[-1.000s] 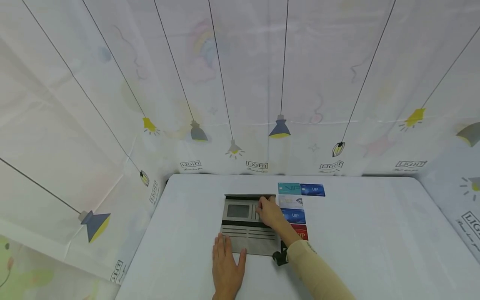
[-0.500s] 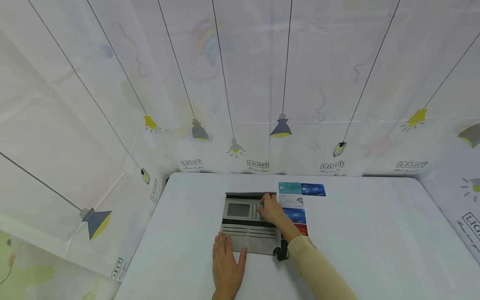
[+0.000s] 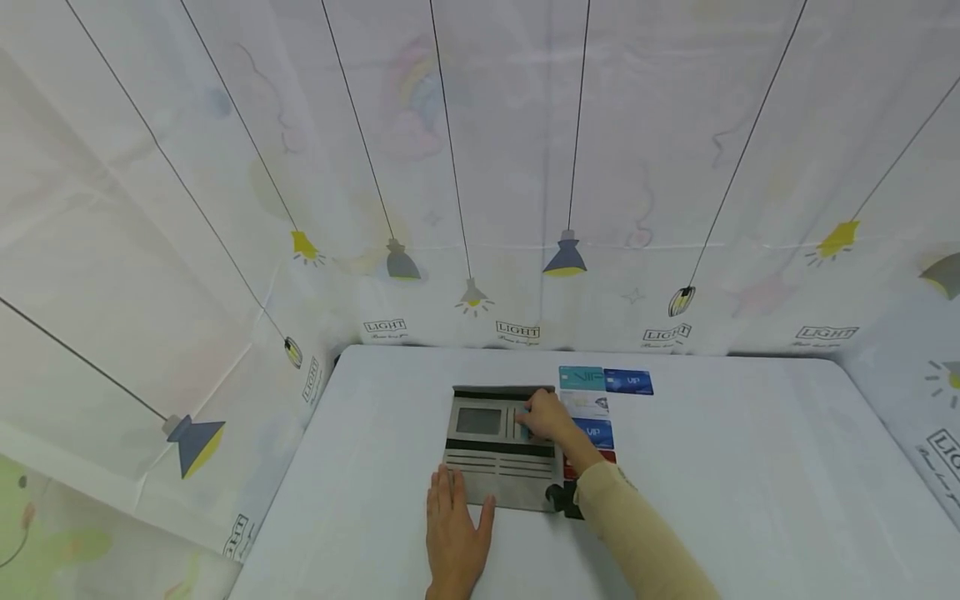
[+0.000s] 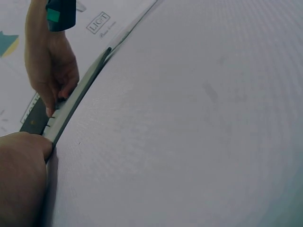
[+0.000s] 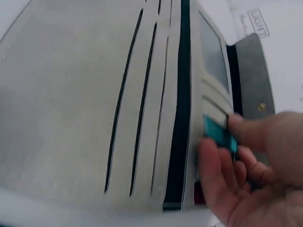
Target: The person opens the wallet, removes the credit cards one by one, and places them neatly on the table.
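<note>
A grey wallet (image 3: 501,493) lies unfolded on the white table, showing card slots and a clear window (image 5: 213,47). My left hand (image 3: 457,533) rests flat at its lower left edge, fingers straight and fingertips on the leather. At the slots right of the window, my right hand (image 3: 550,419) pinches a teal card (image 5: 219,134) between thumb and fingers. Part of that card is hidden by the fingers, and its edge sits right at the slots. In the left wrist view, the right hand (image 4: 53,71) reaches down over the wallet's far part (image 4: 80,94).
Right of the wallet lie several cards: a teal VIP card (image 3: 581,378), blue VIP cards (image 3: 628,382), a white card (image 3: 583,404) and a partly covered red card (image 3: 570,472). A black device (image 3: 562,498) sits below my right wrist. A lamp-printed sheet (image 3: 480,167) hangs behind.
My right hand has shifted slightly while staying at the same slots, and the teal between its fingers shows more than a second ago. My left hand keeps its place on the wallet.
</note>
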A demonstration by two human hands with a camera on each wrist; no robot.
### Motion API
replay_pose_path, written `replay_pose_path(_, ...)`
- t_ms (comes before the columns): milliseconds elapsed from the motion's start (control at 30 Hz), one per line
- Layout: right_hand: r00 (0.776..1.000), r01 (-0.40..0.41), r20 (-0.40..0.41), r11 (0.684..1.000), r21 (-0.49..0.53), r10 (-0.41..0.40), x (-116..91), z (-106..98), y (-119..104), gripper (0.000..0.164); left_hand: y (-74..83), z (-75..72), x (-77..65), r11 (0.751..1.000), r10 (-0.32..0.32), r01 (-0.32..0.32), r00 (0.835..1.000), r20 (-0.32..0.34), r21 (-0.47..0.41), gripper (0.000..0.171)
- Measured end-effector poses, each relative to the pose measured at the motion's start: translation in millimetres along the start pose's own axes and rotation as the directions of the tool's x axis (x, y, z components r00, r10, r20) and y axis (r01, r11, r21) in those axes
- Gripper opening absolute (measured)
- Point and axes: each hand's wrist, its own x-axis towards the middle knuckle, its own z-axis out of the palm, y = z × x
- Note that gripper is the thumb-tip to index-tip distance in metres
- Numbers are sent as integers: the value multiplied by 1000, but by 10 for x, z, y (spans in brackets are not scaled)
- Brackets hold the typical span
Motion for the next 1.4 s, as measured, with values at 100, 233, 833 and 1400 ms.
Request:
replay_pose_path(100, 1000, -14, -16, 1000, -26, 14, 8, 34, -33, 45, 4, -9, -8, 1000, -5, 5, 1000, 2, 1, 76)
replay_pose_path(233, 995, -3, -99, 996, -87, -5, -6, 65, -76, 39, 8, -12, -10, 1000, -10, 10, 1000, 0, 2, 75)
replay_pose_path(833, 962, 17, -273, 997, 80, 6, -70, 47, -27, 16, 26, -20, 20, 1000, 3, -3, 1000, -13, 9, 75)
replay_pose_path(1400, 966, 8, -256, 989, 150, 31, -150, -39, 93, 13, 32, -19, 16, 1000, -10, 10, 1000, 4, 0, 75)
